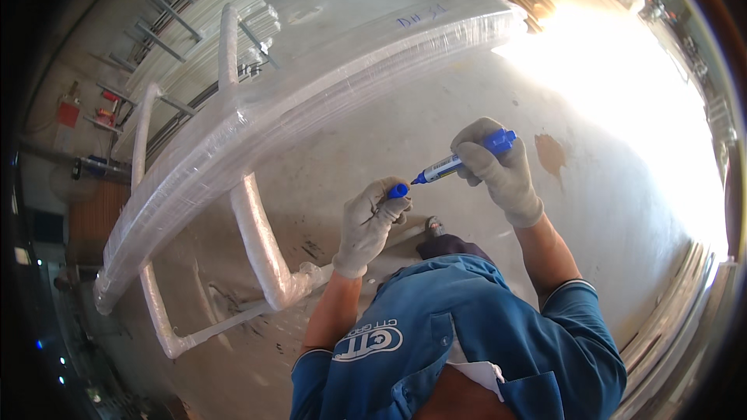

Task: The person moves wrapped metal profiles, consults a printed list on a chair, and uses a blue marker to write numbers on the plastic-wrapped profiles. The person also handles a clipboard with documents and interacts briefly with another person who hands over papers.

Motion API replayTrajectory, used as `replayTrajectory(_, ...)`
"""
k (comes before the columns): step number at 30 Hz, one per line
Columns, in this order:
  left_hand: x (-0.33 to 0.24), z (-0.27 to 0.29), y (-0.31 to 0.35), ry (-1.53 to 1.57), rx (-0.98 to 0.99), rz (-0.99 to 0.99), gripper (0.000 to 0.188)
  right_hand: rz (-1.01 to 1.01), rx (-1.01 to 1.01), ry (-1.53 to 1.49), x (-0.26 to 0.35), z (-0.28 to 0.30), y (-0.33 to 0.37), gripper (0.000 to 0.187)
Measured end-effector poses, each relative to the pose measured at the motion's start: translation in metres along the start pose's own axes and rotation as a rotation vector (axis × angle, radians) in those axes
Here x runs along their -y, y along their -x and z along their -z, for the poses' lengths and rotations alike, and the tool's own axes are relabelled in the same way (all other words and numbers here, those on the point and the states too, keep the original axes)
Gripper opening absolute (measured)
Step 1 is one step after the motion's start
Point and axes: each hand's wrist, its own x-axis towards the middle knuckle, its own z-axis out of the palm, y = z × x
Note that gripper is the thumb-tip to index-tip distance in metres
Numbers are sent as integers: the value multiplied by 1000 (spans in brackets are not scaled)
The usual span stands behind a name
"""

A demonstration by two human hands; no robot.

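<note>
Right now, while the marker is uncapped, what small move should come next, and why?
Probably ease the blue-and-white marker into the blue cap: the right hand aims its bare tip close to the cap in the left hand, and blue writing shows on the plastic-wrapped frame.

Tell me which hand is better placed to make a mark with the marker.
Probably the right hand: it grips the marker, whose uncapped tip points toward the left hand. The left holds only the blue cap, though it looks nearer the wrapped frame.
</note>
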Motion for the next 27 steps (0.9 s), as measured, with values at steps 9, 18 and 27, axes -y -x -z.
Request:
replayTrajectory(9,0,4,83,-78,322,96,33,-35,-104,221,7,-54,119,13)
replayTrajectory(18,-2,-98,142,-195,593,111,22,-22,-660,303,4,-33,264,22)
replayTrajectory(27,33,-315,238,-433,1012,-567,14,88,-1287,-89,22,39,490,23)
